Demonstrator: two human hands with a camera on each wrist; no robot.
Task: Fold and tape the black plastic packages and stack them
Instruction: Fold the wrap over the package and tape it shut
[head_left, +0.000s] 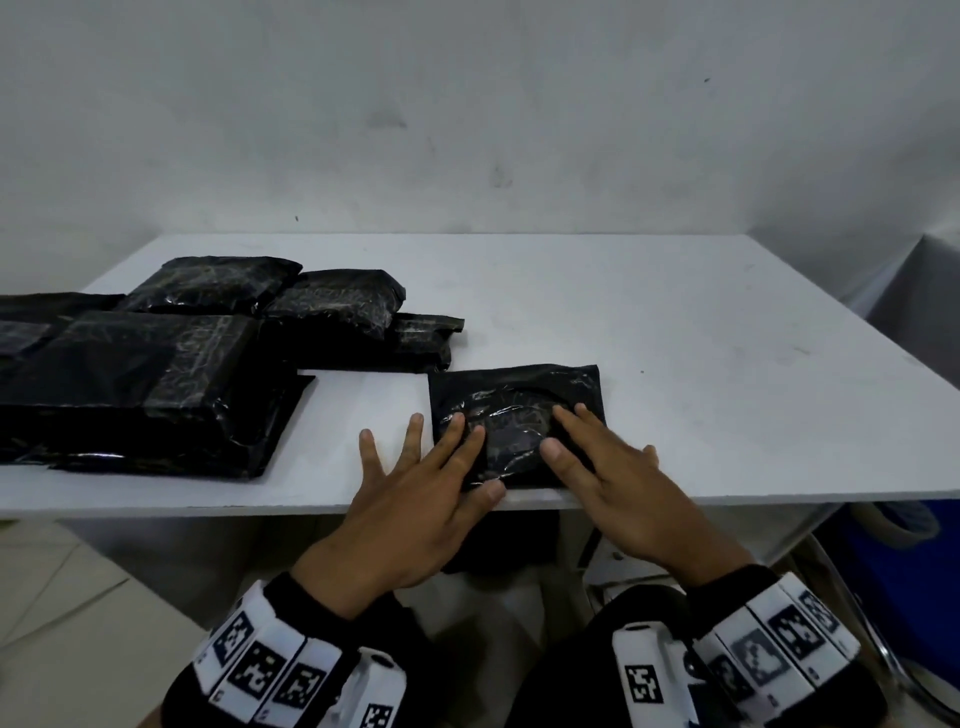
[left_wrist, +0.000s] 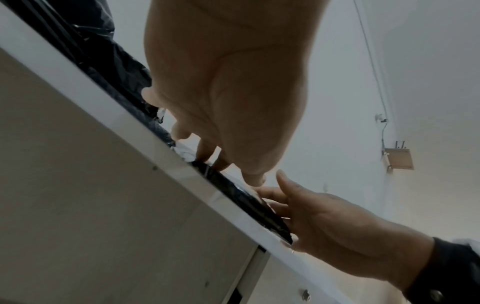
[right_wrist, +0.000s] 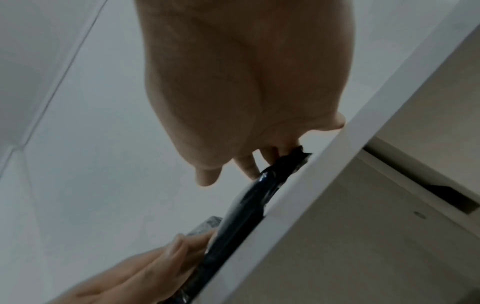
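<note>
Your left hand (head_left: 415, 499) lay flat with fingers (head_left: 457, 431) straight and spread: index, middle and thumb pressed on the left part of the package (head_left: 519, 395), while the ring and little fingers rested on the bare tabletop (head_left: 675, 332) just left of it. Your right hand (head_left: 618, 483) was likewise flat, fingers extended and pressing the right part of the same package, thumb angled in toward the middle. Neither hand curled round anything.

The package sat at lower centre of the head view, near the front edge of the tabletop, glossy and creased, with a raised bulge between your two hands.

The left wrist view showed the package (left_wrist: 249, 197) edge-on at the tabletop (left_wrist: 103, 98) lip, your left hand (left_wrist: 228, 82) above it and your right hand (left_wrist: 337, 226) coming in from lower right. The right wrist view was blurred; the package (right_wrist: 241, 216) ran diagonally along the tabletop (right_wrist: 337, 154) edge, right hand (right_wrist: 246, 82) at top, left hand (right_wrist: 145, 273) at lower left.

A pile (head_left: 156, 364) of other black packages occupied the left of the head view, overlapping, well apart from your hands. Wall (head_left: 467, 104) behind; marker bands (head_left: 265, 670) on both wrists.
</note>
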